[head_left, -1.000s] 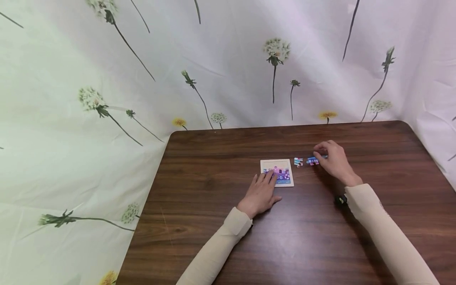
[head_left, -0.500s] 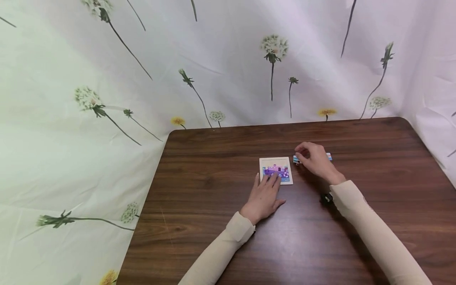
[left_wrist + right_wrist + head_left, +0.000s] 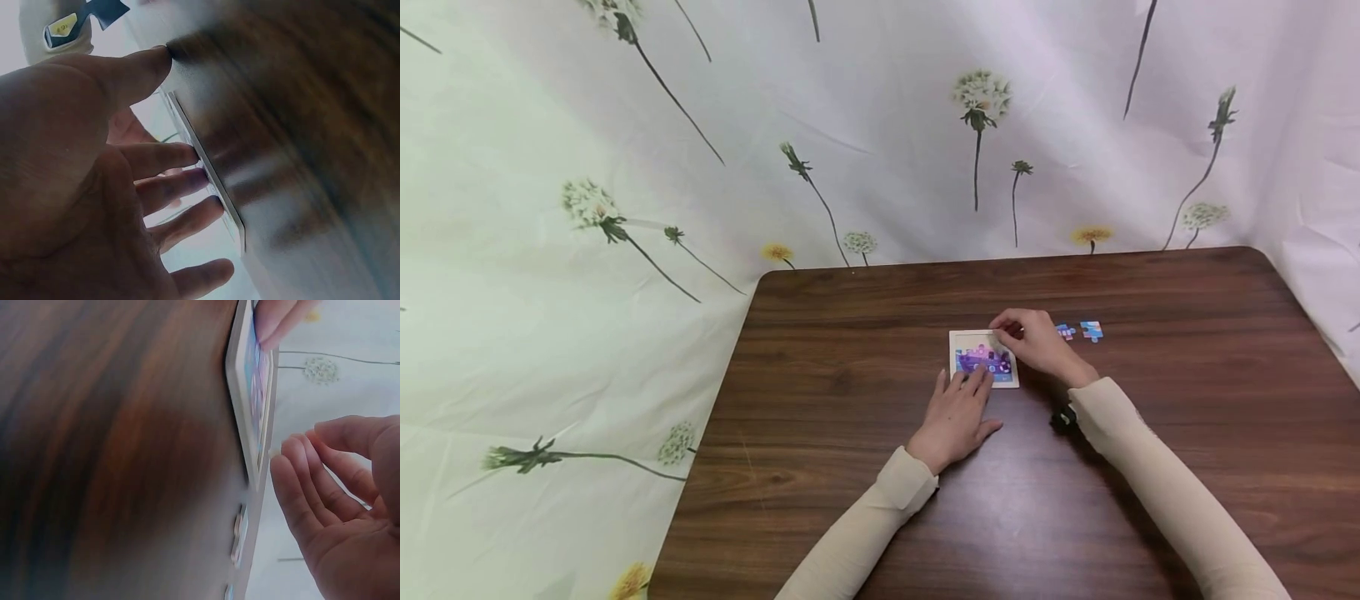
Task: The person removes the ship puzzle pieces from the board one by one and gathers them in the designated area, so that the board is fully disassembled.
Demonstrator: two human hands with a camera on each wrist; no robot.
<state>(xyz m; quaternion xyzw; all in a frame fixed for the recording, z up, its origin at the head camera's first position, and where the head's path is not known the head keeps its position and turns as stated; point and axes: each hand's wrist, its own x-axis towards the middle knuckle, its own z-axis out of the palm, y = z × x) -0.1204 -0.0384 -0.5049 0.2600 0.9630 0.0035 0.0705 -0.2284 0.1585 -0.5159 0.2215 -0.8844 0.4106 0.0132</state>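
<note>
A small pale-framed jigsaw board (image 3: 953,342) lies on the table, its picture a purple boat on blue. My left hand (image 3: 951,421) rests with spread fingers on the board's near edge, the thumb on the table side. Over the board's top right corner hovers my right hand (image 3: 1037,342), thumb and fingertips drawn together. In the right wrist view, its bent fingers (image 3: 297,487) are just off the board's edge; I cannot tell whether a piece is between them. Right of that hand lie two loose puzzle pieces, a purple-blue one (image 3: 1065,332) and a light blue one (image 3: 1092,331).
The dark wooden table (image 3: 820,417) ends at a far edge against a white curtain (image 3: 880,125) printed with dandelions. A black wrist-worn device (image 3: 1063,419) hangs under the right wrist.
My right hand has moved left from above the loose pieces to the board's top right corner. The piece nearest the board is now hidden from the head view. My left hand stays at the board.
</note>
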